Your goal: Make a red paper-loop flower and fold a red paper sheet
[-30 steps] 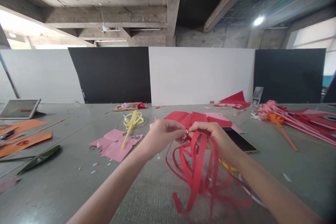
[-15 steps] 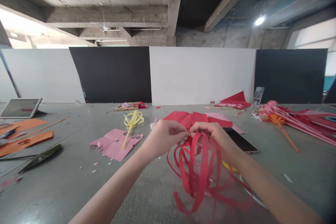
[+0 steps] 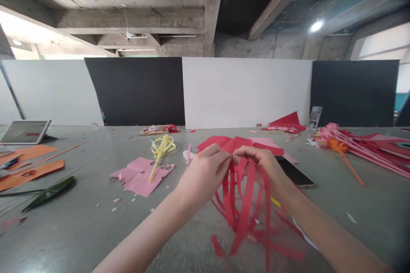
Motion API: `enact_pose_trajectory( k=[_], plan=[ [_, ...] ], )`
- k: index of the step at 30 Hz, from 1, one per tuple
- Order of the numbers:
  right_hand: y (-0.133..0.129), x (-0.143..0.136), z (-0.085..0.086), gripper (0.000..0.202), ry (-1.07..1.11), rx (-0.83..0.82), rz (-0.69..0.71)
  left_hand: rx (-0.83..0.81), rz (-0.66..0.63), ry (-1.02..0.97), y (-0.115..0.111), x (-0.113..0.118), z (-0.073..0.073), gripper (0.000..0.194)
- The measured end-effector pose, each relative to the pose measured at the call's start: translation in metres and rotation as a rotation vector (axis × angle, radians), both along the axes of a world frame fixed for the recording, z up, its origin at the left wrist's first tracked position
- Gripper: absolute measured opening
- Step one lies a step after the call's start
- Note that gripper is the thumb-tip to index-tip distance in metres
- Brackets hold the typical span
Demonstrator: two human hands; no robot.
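Observation:
A bunch of narrow red paper strips (image 3: 245,204) hangs in loops and loose ends below both hands, over the grey table. My left hand (image 3: 208,170) is closed in a pinch at the top of the strips, its fingertips meeting those of the other hand. My right hand (image 3: 259,164) is also closed on the gathered top of the strips. Red paper sheets (image 3: 218,143) lie just behind the hands. The exact point where the fingers grip is too small to make out.
A phone (image 3: 294,171) lies beside my right wrist. To the left are pink paper (image 3: 141,179) with a yellow paper flower (image 3: 163,147), a green leaf (image 3: 51,194), orange paper (image 3: 38,174) and a tablet (image 3: 25,131). At right lie pink strips (image 3: 368,149) and an orange flower (image 3: 346,158).
My left hand has turned and its fingers have curled more at the top of the strips. The red loops have shifted and hang straighter. My right hand has hardly moved.

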State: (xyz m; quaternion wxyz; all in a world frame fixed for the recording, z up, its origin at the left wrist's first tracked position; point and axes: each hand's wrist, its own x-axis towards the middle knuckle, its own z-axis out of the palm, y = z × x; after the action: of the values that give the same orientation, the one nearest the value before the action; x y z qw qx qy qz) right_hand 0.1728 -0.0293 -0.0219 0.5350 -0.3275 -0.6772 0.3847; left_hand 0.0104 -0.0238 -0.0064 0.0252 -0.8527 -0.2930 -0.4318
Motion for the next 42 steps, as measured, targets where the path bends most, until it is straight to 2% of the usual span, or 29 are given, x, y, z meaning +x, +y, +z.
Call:
enact_pose_trajectory(
  k=[6,11,17,23,28,36,39,42],
  plan=[
    [-0.004,0.001,0.001,0.009,-0.189,0.176,-0.128,-0.138,0.015,-0.006,-0.001,0.0,0.004,0.021],
    [-0.006,0.0,0.004,0.009,-0.26,0.252,-0.172,-0.154,0.047,-0.04,0.0,0.003,0.001,0.021],
    [-0.01,-0.002,0.007,0.009,-0.242,0.195,-0.141,-0.217,0.03,-0.089,0.001,0.003,0.002,0.021],
    [-0.009,-0.002,0.005,0.007,-0.165,0.145,-0.11,-0.453,-0.03,-0.159,0.004,-0.002,0.006,0.019],
    [-0.007,-0.004,0.005,0.007,-0.095,0.062,-0.093,-0.589,-0.09,-0.199,0.006,-0.005,0.008,0.018],
    [-0.005,-0.003,0.002,0.01,-0.062,0.041,-0.107,-0.623,-0.123,-0.214,0.004,-0.007,0.013,0.019],
    [-0.003,-0.001,0.002,0.012,-0.039,0.023,-0.068,-0.772,-0.222,-0.286,0.006,-0.009,0.013,0.012],
    [-0.001,0.001,0.002,0.012,-0.012,0.009,-0.014,-0.921,-0.354,-0.373,0.01,-0.011,0.011,0.017]
  ],
)
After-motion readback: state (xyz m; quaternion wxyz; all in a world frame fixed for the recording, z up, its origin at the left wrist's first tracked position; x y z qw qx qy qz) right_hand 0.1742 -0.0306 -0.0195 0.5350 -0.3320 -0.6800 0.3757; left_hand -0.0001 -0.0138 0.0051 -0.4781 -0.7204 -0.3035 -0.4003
